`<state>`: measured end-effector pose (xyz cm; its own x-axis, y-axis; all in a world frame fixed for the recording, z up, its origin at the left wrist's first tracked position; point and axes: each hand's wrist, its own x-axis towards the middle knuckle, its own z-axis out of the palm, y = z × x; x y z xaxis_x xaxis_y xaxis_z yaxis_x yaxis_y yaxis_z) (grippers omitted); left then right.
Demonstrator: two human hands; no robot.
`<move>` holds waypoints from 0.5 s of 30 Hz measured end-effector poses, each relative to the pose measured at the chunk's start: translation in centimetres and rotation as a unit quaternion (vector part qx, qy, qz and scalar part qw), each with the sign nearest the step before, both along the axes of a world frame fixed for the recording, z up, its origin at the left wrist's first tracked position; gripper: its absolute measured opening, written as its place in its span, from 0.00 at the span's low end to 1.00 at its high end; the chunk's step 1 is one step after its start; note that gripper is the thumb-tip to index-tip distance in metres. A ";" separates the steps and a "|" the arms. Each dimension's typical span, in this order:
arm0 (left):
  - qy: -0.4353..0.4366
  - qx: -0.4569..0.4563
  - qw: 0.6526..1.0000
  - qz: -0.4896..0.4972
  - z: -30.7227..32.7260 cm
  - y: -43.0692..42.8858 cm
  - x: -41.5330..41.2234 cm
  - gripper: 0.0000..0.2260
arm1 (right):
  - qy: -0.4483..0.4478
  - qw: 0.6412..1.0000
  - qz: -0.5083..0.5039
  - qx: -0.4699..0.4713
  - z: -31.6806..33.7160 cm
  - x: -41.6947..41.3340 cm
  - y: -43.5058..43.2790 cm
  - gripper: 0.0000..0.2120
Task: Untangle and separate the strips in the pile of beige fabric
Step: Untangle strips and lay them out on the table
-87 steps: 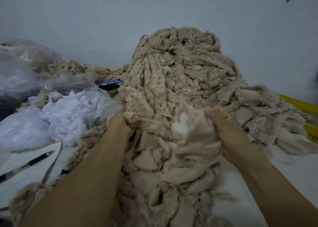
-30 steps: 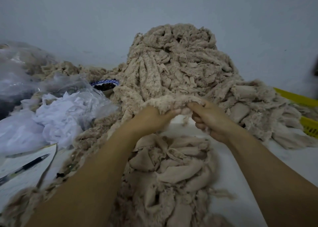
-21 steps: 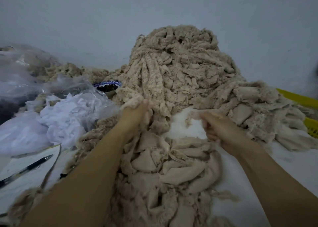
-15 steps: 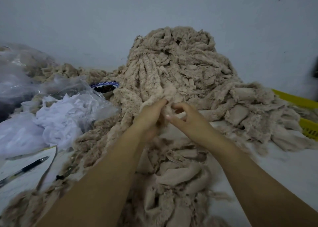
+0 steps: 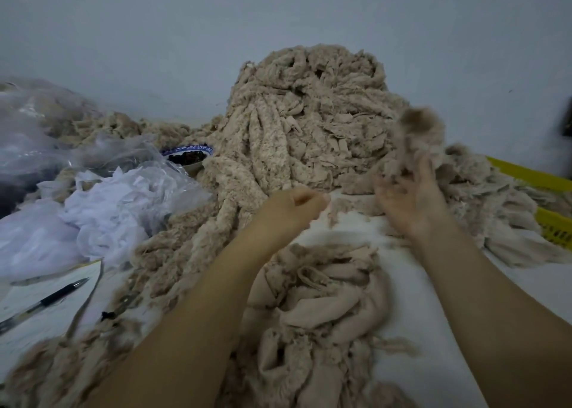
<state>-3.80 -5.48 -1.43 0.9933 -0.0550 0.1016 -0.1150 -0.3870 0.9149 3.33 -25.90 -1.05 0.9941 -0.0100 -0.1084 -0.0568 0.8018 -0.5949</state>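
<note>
A tall pile of beige fabric strips [image 5: 309, 119] rises against the wall, spilling down to the left and right. A smaller heap of smoother beige strips [image 5: 318, 302] lies close in front, between my forearms. My left hand [image 5: 291, 209] hovers at the foot of the pile, its fingers curled with nothing visible in them. My right hand [image 5: 408, 203] is blurred, palm showing and fingers spread. One beige strip [image 5: 416, 135], also blurred, rises just above its fingertips to the right of the pile.
To the left lie clear plastic bags with white fabric [image 5: 102, 209], and a blue-rimmed bowl [image 5: 188, 156] sits behind them. A pen [image 5: 46, 299] rests on paper at the lower left. A yellow crate [image 5: 554, 209] stands at the right edge, partly under strips.
Half a second ago both hands met at one strip in front of the pile. They have moved apart: the right hand swung right with the strip rising above it, and the left hand drew back.
</note>
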 end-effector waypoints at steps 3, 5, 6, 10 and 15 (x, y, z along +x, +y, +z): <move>0.096 0.287 0.950 -0.081 -2.7 -0.4 0.3 0.32 | 0.050 0.957 0.053 -0.279 -2.6 -0.8 1.3 0.23; 0.086 0.294 0.949 -0.069 -4.4 -0.5 0.5 0.17 | 0.019 0.889 0.109 -0.444 -3.9 -1.9 2.2 0.18; 0.052 0.269 0.961 -0.033 -4.7 -0.3 0.6 0.07 | -0.014 0.850 0.134 -0.509 -4.3 -2.4 2.3 0.19; 0.027 0.038 0.996 0.069 -3.6 0.6 1.3 0.08 | -0.100 0.718 0.266 -0.636 -4.6 -4.2 2.2 0.37; 0.095 -0.288 0.953 0.022 -0.6 1.2 1.1 0.16 | -0.092 0.891 0.165 -0.413 -2.9 -4.3 2.6 0.17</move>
<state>-2.65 -4.32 -2.02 0.9969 -0.0022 -0.0787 0.0778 0.1857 0.9795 -0.97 -23.32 -3.91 0.9577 0.2858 -0.0346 -0.0489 0.0432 -0.9979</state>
